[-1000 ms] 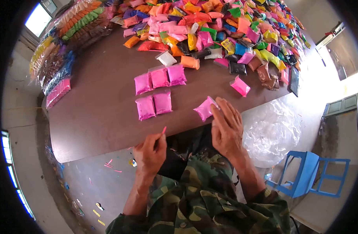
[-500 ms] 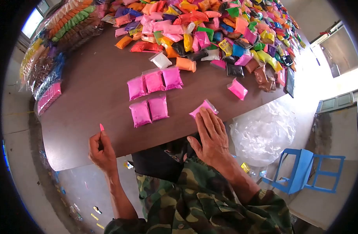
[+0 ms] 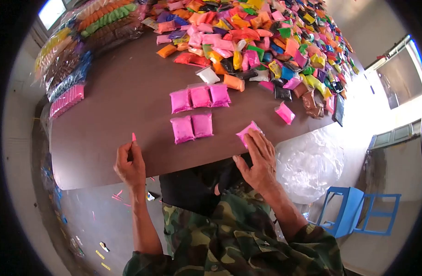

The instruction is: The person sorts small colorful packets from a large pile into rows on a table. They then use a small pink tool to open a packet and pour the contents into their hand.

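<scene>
Left hand [image 3: 129,165] is raised just over the near edge of the counter [image 3: 109,115], its grip pinched together on a thin pink strip [image 3: 133,137] that stands up from the fingertips. Right hand [image 3: 259,156] lies flat, fingers spread and not closed, pressing down on a pink packet [image 3: 245,131] near the counter's near edge. Between and just beyond the two hands sit five pink packets: a near row of two [image 3: 192,127] and a far row of three [image 3: 200,96], edges touching, all laid flat. One stray pink packet [image 3: 285,112] lies beyond and to the right of the right hand, apart from the rows. Farther off is a mixed heap of coloured packets [image 3: 266,41]; bundled packs [image 3: 73,60] line the far left. Right of the right hand, below the counter edge, are a clear plastic bag [image 3: 310,165] and a blue stool [image 3: 353,211]. Judgement: the packet under the right palm appears to be the piece in hand; it should be kept flat and slid square against the near row, edges aligned, with the strip held clear of the rows so nothing is disturbed
</scene>
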Available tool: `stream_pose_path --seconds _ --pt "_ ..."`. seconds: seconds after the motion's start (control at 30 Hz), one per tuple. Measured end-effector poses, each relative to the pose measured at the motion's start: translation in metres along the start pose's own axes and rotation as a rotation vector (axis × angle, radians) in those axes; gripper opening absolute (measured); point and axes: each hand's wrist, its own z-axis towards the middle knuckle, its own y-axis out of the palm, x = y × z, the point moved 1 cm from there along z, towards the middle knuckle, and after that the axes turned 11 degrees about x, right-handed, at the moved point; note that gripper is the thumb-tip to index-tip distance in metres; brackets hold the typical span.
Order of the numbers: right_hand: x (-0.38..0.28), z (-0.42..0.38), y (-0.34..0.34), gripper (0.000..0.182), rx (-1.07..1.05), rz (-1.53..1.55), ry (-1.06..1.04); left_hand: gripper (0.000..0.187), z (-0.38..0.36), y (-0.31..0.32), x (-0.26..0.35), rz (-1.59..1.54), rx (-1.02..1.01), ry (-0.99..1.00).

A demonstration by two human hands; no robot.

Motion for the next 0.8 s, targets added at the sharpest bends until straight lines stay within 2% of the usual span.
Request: stream_pose_path --seconds 0.17,0.27,0.4,0.6,0.8 --pt "-0.004 0.007 0.006 0.049 0.248 -0.063 0.063 0.013 0.0 0.001 0.002 -0.018 0.014 -0.003" --pt "-0.004 0.004 0.006 0.046 0.215 -0.092 0.163 0.013 0.002 -0.001 0.005 0.037 -0.021 0.028" --pt "-0.005 0.007 0.0 0.036 0.173 -0.155 0.162 0.013 0.001 0.001 0.004 0.025 -0.019 0.02" --pt "-0.001 0.019 0.004 0.027 0.24 0.091 0.09 0.012 0.001 0.002 0.003 0.036 -0.023 0.024" --pt "-0.033 0.051 0.029 0.03 0.238 0.264 -0.028 0.009 0.001 0.0 0.007 0.049 -0.033 0.033"
